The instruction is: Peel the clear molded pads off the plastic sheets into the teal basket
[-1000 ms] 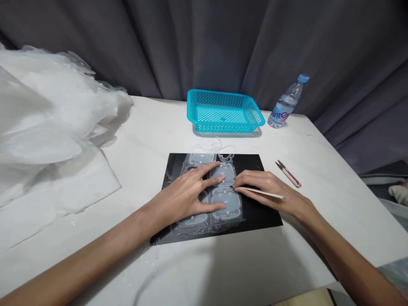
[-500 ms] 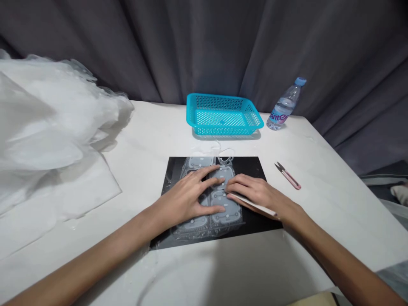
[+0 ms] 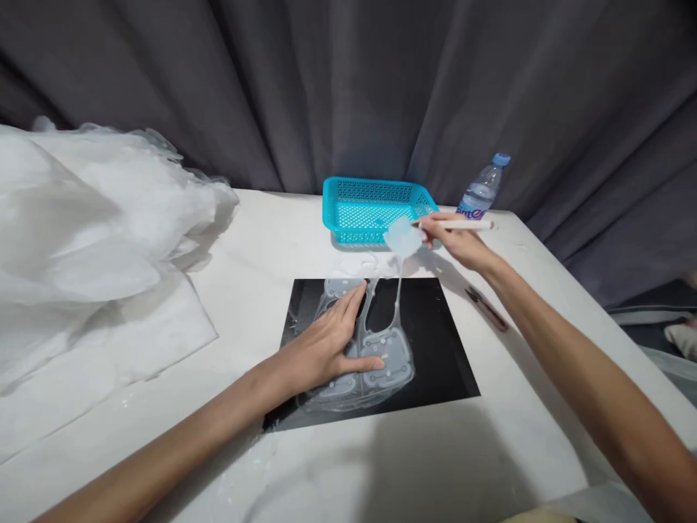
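My left hand [image 3: 329, 338] lies spread on a sheet of translucent rubbery pieces [image 3: 381, 352], thumb on the lower right piece. The sheet rests on a black mat [image 3: 430, 349]. Above the mat's far edge, my right hand [image 3: 451, 236] is closed on a rounded translucent piece [image 3: 404, 237], pinched at its right side. A thin stretched strand runs from that piece down to the sheet. The same hand also holds a slim white pen-like tool [image 3: 471, 225], pointing back to the right. A pair of thread snips [image 3: 487, 309] lies right of the mat.
Behind the mat stands a blue plastic basket [image 3: 348, 234], partly behind my right hand. A water bottle [image 3: 482, 192] is at the back right. White translucent sheets [image 3: 98, 232] are heaped on the left of the white table [image 3: 261, 247]. A grey curtain [image 3: 283, 87] hangs behind.
My right hand has moved up and away from the mat, lifting the upper right piece and stretching a strand from the sheet. My left hand stays pressed on the sheet, its fingers closer together.
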Action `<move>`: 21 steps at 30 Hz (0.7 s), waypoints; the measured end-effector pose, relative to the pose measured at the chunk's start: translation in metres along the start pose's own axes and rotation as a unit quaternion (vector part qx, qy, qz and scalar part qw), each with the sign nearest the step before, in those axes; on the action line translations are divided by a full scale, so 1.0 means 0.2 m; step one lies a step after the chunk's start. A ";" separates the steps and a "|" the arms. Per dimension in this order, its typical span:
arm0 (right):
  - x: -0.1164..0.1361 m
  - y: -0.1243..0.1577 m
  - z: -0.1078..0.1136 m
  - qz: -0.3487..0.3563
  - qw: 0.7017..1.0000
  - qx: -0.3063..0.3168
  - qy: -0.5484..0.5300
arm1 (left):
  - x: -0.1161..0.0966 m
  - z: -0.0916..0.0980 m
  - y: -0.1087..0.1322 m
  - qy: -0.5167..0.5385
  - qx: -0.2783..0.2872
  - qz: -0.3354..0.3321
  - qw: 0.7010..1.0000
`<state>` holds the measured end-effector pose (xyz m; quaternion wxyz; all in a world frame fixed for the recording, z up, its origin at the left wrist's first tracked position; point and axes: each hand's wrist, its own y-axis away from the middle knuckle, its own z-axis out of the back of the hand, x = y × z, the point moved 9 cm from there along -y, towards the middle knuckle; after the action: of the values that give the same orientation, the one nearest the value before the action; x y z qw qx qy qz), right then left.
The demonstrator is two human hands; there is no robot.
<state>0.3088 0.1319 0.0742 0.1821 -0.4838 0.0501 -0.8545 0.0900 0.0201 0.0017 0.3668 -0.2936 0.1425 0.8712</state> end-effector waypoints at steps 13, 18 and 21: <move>0.40 0.48 -0.37 0.022 0.986 0.152 -0.064 | -0.02 0.01 -0.04 0.428 -0.042 0.180 0.885; 0.35 0.52 -0.33 0.014 0.983 0.172 -0.063 | 0.04 0.03 -0.05 0.422 -0.081 0.188 0.883; 0.28 0.44 -0.20 0.020 0.998 0.053 0.020 | 0.04 0.04 -0.05 0.394 -0.079 0.158 0.902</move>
<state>0.2719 0.0266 0.0758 0.2233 -0.4557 0.0179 -0.8615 0.0900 0.0357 0.0036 0.1136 -0.6150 0.2504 0.7390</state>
